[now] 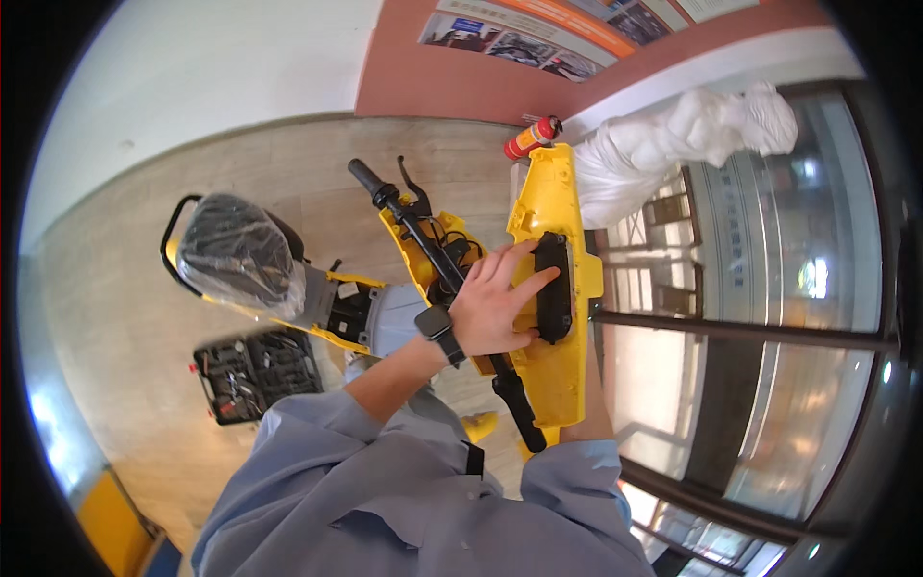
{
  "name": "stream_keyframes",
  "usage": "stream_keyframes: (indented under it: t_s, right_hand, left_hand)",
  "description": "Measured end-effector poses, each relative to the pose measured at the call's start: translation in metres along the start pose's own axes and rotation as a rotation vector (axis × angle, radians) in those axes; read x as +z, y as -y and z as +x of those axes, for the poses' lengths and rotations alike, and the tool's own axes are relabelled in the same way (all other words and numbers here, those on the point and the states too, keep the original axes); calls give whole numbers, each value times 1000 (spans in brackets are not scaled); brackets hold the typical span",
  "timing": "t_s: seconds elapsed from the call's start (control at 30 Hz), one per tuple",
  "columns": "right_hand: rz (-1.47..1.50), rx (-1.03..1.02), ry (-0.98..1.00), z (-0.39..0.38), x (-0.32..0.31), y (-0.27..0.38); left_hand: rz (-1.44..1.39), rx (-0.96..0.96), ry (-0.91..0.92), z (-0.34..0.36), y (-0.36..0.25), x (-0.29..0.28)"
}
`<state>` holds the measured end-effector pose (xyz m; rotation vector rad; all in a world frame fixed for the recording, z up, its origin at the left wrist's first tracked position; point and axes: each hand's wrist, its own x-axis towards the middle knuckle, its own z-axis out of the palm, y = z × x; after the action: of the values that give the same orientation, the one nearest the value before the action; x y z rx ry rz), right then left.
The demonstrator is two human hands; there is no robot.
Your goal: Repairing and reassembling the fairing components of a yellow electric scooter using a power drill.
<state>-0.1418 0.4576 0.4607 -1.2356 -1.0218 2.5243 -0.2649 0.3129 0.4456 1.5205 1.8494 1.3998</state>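
My left hand [490, 306], with a dark watch on its wrist, reaches over the handlebar [419, 237] of a yellow scooter. Its fingers are spread, their tips touching a long black part [553, 287] set in the inner side of a yellow front cover [548, 385]. The cover stands apart from the yellow body at the steering column, where black cables [450, 234] show. Along the cover's right side runs my right forearm [598, 409]; the cover hides the hand, so its fingers do not show.
The scooter's plastic-wrapped seat [236, 252] lies to the left, with an uncovered compartment [350, 313] before it. A black tool case [258, 376] lies unfolded on the floor. Beyond the cover are a red fire extinguisher [532, 138], a white statue [673, 135] and glass doors [769, 260].
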Motion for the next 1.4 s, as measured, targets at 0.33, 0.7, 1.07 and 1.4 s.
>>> stream_keyframes:
  t_s: [0.33,0.7,1.07,1.4]
  right_hand:
    - [-174,69,43,8,9,24]
    - [-188,72,63,10,-8,25]
    - [-155,42,68,9,-29,23]
    - [-107,-18,60,3,-51,19]
  left_hand:
    - [-35,78,-90,14,-8,11]
    - [17,64,-45,13,-2,15]
    - [-21,129,-16,0,14,20]
    - [121,246,32,-3,-3,13]
